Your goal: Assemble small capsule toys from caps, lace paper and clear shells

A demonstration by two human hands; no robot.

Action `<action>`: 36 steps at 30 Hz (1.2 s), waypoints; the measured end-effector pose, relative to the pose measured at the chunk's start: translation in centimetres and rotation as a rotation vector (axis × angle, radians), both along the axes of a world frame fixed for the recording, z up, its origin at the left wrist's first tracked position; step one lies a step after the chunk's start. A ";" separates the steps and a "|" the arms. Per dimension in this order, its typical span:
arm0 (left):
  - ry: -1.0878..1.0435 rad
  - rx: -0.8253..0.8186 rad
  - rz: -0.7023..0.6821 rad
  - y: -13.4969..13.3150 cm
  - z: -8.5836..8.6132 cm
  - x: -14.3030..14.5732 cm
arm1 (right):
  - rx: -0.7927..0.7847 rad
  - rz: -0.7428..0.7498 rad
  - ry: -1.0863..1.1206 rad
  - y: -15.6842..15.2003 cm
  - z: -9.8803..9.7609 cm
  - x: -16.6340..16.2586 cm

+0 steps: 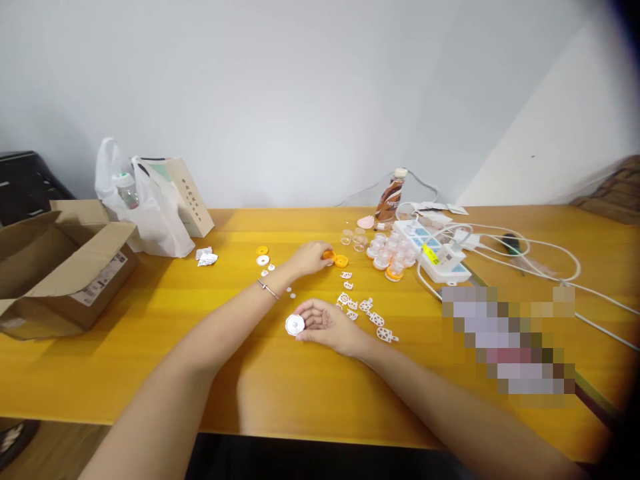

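Note:
My right hand (327, 325) pinches a white round disc with a scalloped rim (295, 325) between thumb and fingers, above the table. Farther out, my left hand (311, 259) has its fingers closed on an orange round piece (329, 255). A second orange round piece (341, 261) lies right beside it. To the left are an orange ring (262, 251), a white ring (263, 261) and small white bits (271, 267). White cut-out parts with wheel shapes (377, 319) are spread to the right of my right hand. Several clear domed pieces with orange bases (393, 257) sit grouped beyond them.
An open cardboard box (100, 267) and a white plastic bag (160, 220) stand at left, near crumpled foil (206, 257). A brown drink bottle (391, 197), clear cups (359, 241) and a power strip (433, 252) with loose white cables are at back right.

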State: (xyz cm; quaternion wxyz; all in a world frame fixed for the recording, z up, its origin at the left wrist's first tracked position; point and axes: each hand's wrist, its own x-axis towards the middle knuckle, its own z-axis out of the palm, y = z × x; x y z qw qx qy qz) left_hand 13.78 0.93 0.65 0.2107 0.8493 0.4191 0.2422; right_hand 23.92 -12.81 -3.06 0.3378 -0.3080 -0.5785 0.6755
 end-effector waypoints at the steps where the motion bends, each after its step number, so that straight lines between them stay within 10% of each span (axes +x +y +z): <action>1: -0.034 -0.023 0.014 -0.3 0.2 -0.2 | -0.004 -0.001 0.000 0.0 0.0 0.0; 13: -0.816 -0.787 -0.122 -10.9 1.7 -11.9 | -0.029 -0.021 0.019 0.2 0.4 0.0; 36: -0.534 -0.614 -0.114 -12.5 -0.1 -10.4 | 0.185 -0.269 -0.062 -0.3 0.4 -0.5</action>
